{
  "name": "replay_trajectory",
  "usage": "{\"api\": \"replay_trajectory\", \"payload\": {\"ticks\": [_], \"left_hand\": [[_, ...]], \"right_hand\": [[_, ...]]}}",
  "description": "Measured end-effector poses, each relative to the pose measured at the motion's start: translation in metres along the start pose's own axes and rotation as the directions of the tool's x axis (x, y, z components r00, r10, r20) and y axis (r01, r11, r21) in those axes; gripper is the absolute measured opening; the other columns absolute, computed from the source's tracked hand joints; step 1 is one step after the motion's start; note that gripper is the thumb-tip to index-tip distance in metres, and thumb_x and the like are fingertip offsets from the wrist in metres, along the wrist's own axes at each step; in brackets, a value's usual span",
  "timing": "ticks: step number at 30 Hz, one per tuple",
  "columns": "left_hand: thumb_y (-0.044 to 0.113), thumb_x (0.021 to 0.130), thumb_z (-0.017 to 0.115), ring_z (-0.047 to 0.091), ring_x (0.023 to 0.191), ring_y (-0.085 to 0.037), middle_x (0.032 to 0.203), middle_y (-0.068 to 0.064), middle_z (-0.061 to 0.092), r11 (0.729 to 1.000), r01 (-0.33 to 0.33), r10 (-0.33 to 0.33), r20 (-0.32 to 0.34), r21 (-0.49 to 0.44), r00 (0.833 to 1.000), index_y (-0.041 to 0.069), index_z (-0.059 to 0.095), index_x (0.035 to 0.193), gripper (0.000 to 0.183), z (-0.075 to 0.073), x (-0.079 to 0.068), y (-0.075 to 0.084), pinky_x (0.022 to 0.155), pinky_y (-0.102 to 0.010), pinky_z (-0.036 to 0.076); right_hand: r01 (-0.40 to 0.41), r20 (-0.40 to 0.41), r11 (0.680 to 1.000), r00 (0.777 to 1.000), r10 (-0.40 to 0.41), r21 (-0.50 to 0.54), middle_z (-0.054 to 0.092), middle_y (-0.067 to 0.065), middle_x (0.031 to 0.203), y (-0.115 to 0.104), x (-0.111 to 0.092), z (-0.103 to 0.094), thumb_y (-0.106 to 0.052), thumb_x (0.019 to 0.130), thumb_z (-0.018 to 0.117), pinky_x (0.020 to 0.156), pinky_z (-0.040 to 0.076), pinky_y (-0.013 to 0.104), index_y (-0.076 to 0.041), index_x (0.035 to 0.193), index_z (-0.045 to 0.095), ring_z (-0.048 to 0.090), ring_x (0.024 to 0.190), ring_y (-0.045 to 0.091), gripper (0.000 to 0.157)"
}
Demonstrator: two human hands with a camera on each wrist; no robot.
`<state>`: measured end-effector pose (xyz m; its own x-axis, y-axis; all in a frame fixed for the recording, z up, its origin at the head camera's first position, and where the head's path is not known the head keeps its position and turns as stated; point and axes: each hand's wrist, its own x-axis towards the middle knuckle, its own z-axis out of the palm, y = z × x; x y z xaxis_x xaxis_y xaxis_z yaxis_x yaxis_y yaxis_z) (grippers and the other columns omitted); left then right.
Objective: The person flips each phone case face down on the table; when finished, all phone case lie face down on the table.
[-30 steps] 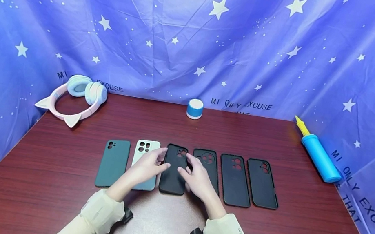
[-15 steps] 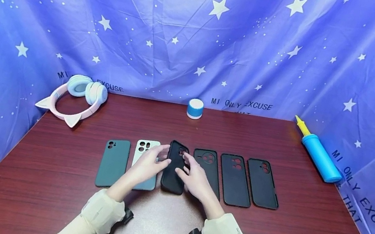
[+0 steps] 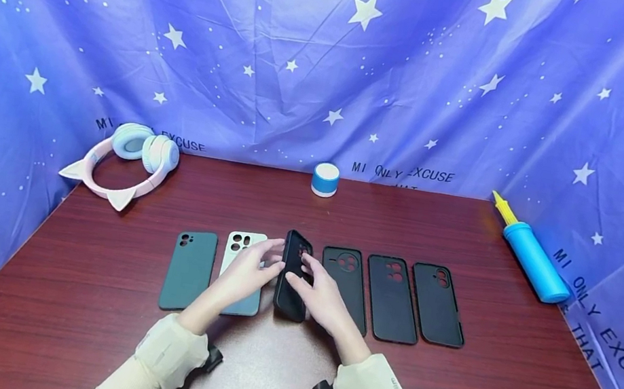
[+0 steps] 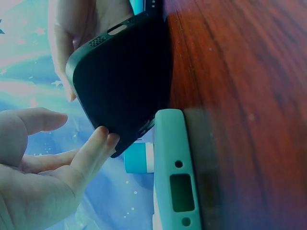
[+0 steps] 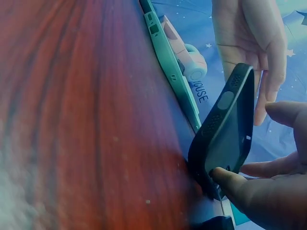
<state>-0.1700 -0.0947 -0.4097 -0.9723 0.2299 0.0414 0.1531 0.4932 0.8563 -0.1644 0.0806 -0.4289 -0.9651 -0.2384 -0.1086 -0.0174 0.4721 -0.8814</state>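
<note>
A black phone case (image 3: 290, 304) stands tilted on its right long edge between my hands, its left edge raised. Fingertips of my left hand (image 3: 243, 275) touch its outer back, and the left thumb stays apart from it in the left wrist view. My right hand (image 3: 327, 297) reaches over the hollow side. In the right wrist view one of its fingers (image 5: 230, 183) touches inside the case, while the thumb points past the upper rim. Under the left hand lies a pale green phone case (image 3: 238, 242), partly hidden. A black phone case with a round camera ring (image 3: 345, 263) lies just right.
A dark green phone case (image 3: 188, 274) lies at the row's left end. Two black phone cases, one nearer (image 3: 391, 307) and one farther right (image 3: 437, 312), continue the row. Behind stand cat-ear headphones (image 3: 122, 198), a blue-and-white cylinder (image 3: 324, 181) and a blue hand pump (image 3: 536, 261).
The middle black case has gone from lying flat to tilted, its left edge rising and turning rightward. My right hand has shifted slightly left; the left has barely moved.
</note>
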Motion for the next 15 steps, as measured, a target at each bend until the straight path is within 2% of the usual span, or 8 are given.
{"api": "replay_trajectory", "payload": {"ticks": [7,15], "left_hand": [[0.012,0.098,0.056,0.061,0.120,-0.031,0.131,-0.017,0.061,0.998,-0.034,0.036,0.045,-0.056,0.998,-0.002,0.045,0.142,0.048,0.0012,-0.0005,-0.0001,0.104,-0.048,0.046],[0.008,0.096,0.056,0.062,0.118,-0.032,0.128,-0.020,0.063,0.996,-0.079,0.083,0.066,-0.049,0.994,-0.006,0.047,0.138,0.045,0.0057,0.0027,-0.0044,0.100,-0.043,0.050]], "right_hand": [[0.006,0.002,0.995,1.000,-0.006,0.098,0.052,0.020,0.141,-0.0003,0.0006,0.0022,-0.034,0.098,0.055,0.109,0.041,0.049,-0.004,0.147,0.038,0.050,0.133,0.032,0.060],[0.022,-0.014,0.984,1.000,-0.019,0.177,0.056,0.021,0.136,-0.0009,0.0015,0.0045,-0.028,0.099,0.054,0.108,0.041,0.050,-0.001,0.144,0.042,0.053,0.128,0.033,0.054]]}}
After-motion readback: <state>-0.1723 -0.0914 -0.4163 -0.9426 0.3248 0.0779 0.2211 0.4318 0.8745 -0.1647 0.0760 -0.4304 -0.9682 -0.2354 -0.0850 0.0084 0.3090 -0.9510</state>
